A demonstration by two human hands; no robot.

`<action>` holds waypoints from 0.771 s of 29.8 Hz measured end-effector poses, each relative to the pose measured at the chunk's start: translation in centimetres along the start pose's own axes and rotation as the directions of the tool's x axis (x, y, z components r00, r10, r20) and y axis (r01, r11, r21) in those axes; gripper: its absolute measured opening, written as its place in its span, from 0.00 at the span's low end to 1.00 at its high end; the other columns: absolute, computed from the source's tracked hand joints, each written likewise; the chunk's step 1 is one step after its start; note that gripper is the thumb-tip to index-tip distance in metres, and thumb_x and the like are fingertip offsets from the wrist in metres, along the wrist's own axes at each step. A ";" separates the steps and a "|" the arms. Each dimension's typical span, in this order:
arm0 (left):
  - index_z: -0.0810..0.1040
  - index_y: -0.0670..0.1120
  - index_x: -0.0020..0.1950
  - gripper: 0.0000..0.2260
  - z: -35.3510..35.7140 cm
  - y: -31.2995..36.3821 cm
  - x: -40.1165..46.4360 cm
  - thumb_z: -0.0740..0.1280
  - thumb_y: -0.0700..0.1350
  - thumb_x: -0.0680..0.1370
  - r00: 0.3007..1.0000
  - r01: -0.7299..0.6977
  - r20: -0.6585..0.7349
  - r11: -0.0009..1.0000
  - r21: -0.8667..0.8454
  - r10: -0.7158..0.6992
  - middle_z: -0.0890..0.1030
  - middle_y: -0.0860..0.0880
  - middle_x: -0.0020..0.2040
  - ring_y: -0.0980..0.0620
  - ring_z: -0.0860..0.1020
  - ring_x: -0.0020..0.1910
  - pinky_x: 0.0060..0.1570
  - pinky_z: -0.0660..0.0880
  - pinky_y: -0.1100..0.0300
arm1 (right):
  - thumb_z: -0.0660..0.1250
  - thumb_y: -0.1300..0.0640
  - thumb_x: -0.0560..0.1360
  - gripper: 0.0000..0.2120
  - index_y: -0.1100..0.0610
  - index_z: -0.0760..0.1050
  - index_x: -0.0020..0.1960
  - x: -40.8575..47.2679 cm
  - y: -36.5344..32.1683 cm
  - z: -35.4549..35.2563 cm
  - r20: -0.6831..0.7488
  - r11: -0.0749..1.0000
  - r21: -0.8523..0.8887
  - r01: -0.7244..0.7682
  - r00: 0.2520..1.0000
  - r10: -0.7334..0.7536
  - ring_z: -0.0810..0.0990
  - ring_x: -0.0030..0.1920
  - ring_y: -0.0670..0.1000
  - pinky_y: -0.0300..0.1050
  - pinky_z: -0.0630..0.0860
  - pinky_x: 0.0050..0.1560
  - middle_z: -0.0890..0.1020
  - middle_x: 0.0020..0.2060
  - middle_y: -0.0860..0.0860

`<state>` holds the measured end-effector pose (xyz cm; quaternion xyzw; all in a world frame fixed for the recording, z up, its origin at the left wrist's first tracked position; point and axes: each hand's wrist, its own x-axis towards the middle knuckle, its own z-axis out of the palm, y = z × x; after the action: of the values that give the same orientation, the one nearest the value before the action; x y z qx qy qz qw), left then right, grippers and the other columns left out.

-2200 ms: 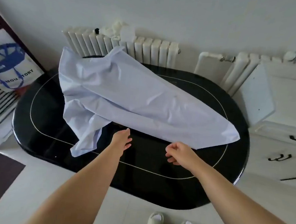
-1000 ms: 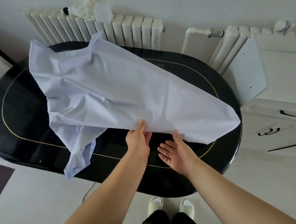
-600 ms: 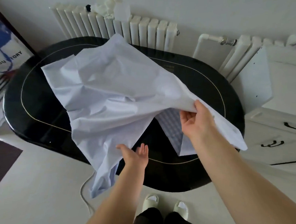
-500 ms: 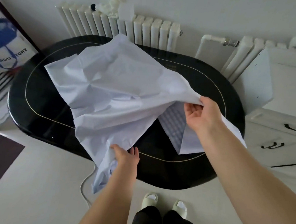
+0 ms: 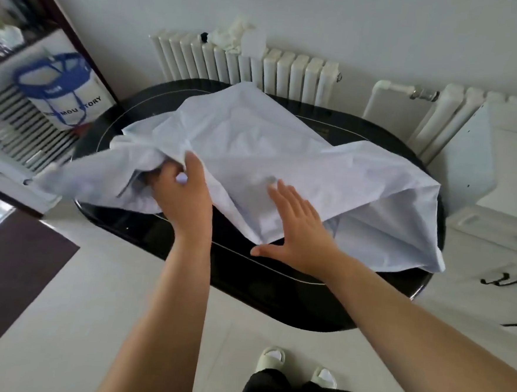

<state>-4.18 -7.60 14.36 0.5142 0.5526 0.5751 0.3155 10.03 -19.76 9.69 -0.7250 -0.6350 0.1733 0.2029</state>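
You are early in this job, by my reading. At the left, a loose end of the pale cloth (image 5: 287,158) reaches, blurred, past the rim of the black oval table (image 5: 275,292), bunched and creased. Your left hand (image 5: 186,200) has its fingers curled into that bunch, gripping a fistful of fabric. Further right, your right hand (image 5: 297,232) is spread flat with straight fingers on the cloth's near edge, thumb out over the tabletop, and seems to pin it. Past that, the cloth's right corner droops over the table's right end. So the cloth is on the table but not spread. No clean fold shows, and the left side needs pulling out and smoothing first.
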 end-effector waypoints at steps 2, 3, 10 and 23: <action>0.72 0.48 0.31 0.13 0.3 4.4 0.8 0.62 0.50 0.74 0.991 -0.074 0.120 0.991 0.109 0.061 0.77 0.46 0.37 0.48 0.74 0.39 0.48 0.74 0.50 | 0.65 0.31 0.68 0.52 0.51 0.40 0.78 0.3 -1.8 0.7 -0.052 1.000 -0.015 0.003 0.999 -0.004 0.45 0.78 0.52 0.55 0.50 0.77 0.47 0.79 0.49; 0.66 0.50 0.27 0.15 0.5 6.4 1.2 0.61 0.50 0.73 0.971 -0.181 0.192 0.964 0.197 0.144 0.72 0.49 0.31 0.48 0.70 0.35 0.49 0.73 0.44 | 0.65 0.33 0.70 0.47 0.52 0.46 0.78 0.7 -2.3 0.7 -0.102 0.999 0.040 -0.019 0.994 0.023 0.52 0.77 0.52 0.52 0.54 0.76 0.54 0.78 0.50; 0.76 0.51 0.59 0.13 4.4 9.8 1.3 0.64 0.56 0.78 0.415 -0.390 0.907 0.914 0.110 0.068 0.77 0.57 0.58 0.61 0.73 0.58 0.53 0.72 0.65 | 0.60 0.47 0.80 0.13 0.57 0.73 0.48 4.3 -3.1 -4.2 0.174 0.131 0.933 -0.334 0.740 0.650 0.79 0.41 0.53 0.45 0.76 0.44 0.79 0.39 0.52; 0.64 0.53 0.71 0.25 3.7 -2.4 -5.0 0.68 0.54 0.76 0.662 0.571 0.655 0.811 -0.126 -0.364 0.74 0.56 0.65 0.58 0.74 0.62 0.58 0.71 0.59 | 0.63 0.58 0.79 0.10 0.55 0.69 0.59 4.1 1.4 -4.9 0.194 0.169 0.917 -0.361 0.775 0.602 0.78 0.53 0.57 0.58 0.75 0.61 0.78 0.52 0.55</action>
<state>0.15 -10.65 10.35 0.4486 0.4359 0.3599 0.6922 14.25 -16.24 13.15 -0.6556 -0.1312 0.4739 0.5731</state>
